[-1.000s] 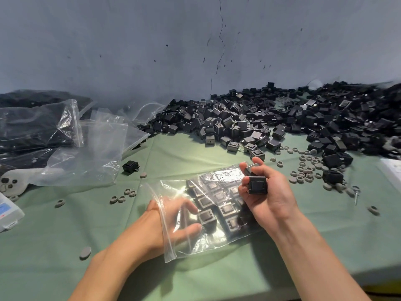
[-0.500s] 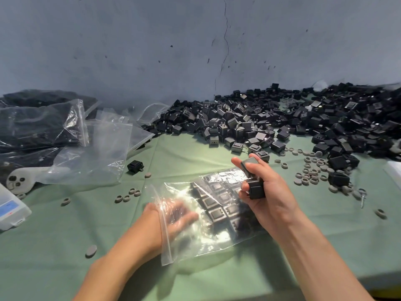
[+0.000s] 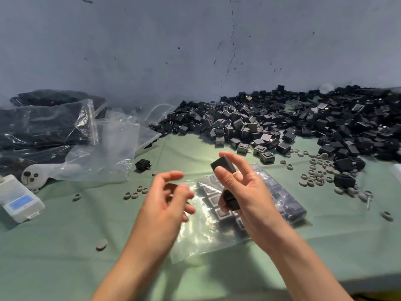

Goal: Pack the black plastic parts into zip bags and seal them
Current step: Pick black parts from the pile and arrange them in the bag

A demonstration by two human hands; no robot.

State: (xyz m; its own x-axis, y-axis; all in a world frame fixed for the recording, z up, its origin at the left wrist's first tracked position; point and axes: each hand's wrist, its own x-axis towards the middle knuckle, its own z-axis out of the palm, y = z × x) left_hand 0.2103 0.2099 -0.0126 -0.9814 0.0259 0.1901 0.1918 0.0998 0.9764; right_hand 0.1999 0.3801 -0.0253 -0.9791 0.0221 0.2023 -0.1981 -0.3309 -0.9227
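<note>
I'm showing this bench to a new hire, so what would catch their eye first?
The big pile of black plastic parts heaped against the wall, back right. Nearer, at centre, the right hand grips two black parts over a partly filled zip bag lying on the green table.

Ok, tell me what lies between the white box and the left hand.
Head view: a few small grey rings on bare green cloth, between the white box and the left hand.
</note>
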